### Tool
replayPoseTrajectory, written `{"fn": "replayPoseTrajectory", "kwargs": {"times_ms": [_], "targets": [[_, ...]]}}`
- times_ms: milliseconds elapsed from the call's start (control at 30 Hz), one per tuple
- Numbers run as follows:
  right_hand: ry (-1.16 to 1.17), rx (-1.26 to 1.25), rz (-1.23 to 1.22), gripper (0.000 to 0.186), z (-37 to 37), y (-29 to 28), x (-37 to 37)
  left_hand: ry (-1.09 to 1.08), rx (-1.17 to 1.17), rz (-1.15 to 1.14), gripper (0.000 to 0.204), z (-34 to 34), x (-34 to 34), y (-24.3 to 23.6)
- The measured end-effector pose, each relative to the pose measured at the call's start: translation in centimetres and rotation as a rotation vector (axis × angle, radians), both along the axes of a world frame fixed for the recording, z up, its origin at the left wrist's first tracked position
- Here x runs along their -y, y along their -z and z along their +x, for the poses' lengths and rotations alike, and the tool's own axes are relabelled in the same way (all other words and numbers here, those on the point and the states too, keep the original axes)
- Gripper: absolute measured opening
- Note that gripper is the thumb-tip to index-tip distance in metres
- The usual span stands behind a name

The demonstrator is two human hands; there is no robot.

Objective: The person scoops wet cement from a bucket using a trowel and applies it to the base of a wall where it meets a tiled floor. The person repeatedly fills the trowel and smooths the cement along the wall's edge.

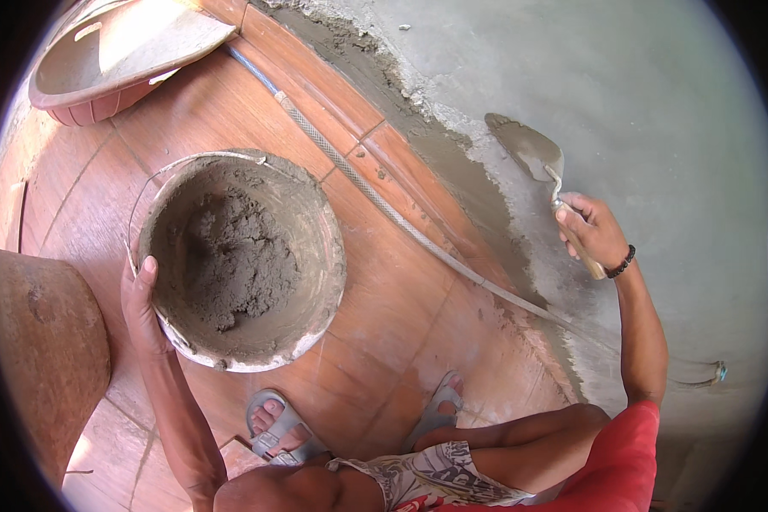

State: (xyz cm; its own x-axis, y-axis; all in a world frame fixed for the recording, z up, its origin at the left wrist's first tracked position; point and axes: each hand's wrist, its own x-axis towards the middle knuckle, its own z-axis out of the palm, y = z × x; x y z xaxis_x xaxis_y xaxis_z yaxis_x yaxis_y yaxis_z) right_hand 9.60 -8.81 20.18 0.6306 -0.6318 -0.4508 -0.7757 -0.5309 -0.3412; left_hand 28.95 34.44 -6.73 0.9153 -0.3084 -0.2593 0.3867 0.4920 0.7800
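Note:
My left hand [145,307] is closed on the left rim of a round bucket [326,256], thumb over the edge. Grey wet mortar [246,252] lies inside the bucket, heaped toward its middle. At the right, my right hand [596,230] grips the wooden handle of a pointed trowel [529,147]. The trowel's blade points up and to the left, in front of the grey wall [657,128], with grey mortar smeared on it. Whether the blade touches the wall I cannot tell. A band of damp mortar [461,175] runs along the foot of the wall beside the tiles.
A hose [375,196] lies across the reddish tiled floor [384,341] between bucket and wall. At the upper left sits a reddish basin [102,98] with a broken-looking rim. A large brown rounded object [43,350] stands at the left. My sandalled feet are close below the bucket.

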Motion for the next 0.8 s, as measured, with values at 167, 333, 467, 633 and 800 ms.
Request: {"fn": "replayPoseTrajectory", "kwargs": {"times_ms": [167, 333, 467, 633, 800], "targets": [[-0.601, -0.117, -0.248, 0.035, 0.8, 0.6, -7.7, 0.004, 0.020, 0.033, 0.068, 0.0, -0.3, -1.9], [-0.821, -0.312, -0.282, 0.047, 4.8, 3.1, -14.8, 0.128, 0.219, 0.099, 0.058, 2.2, -0.1, -5.8], [-0.953, -0.275, -0.518, 0.039, 10.0, 5.4, -17.8, 0.189, 0.300, 0.106, 0.053, 6.2, -1.7, -5.7], [-1.129, -0.217, -0.824, 0.026, 16.7, 7.6, -20.4, 0.208, 0.267, 0.041, 0.046, 8.7, -2.6, -4.9], [-1.309, -0.284, -0.904, 0.011, 20.4, 10.6, -21.6, 0.261, 0.291, 0.020, 0.040, 8.3, -1.5, -5.4]]}}
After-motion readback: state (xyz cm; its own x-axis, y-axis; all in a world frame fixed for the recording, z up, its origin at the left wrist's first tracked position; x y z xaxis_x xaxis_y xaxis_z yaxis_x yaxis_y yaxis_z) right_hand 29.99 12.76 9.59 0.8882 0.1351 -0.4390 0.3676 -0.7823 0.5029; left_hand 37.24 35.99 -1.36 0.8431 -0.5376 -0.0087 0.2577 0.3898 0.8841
